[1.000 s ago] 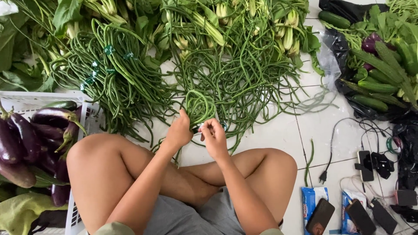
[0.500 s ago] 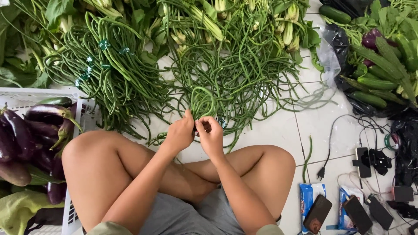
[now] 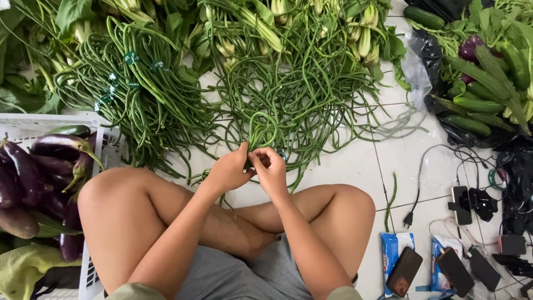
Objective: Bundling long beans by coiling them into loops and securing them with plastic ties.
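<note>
Seemingly mid-grip, left hand (image 3: 229,171) and right hand (image 3: 271,171) meeting above crossed legs, forearms angled inward, fingers of both pinched shut on looped long beans (image 3: 265,126), loose bean pile on the tiled floor (image 3: 355,161), eggplants (image 3: 39,166) leftward

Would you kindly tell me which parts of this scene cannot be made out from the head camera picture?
- Head view: the left hand and right hand cover the gathered ends of the looped long green beans; whether a tie is there cannot be told.
- The white slatted plastic crate of purple eggplants is cut off by the left edge.
- The dark flat phones are cropped at the bottom edge.
- The black bag of green cucumbers runs past the right edge.
</note>
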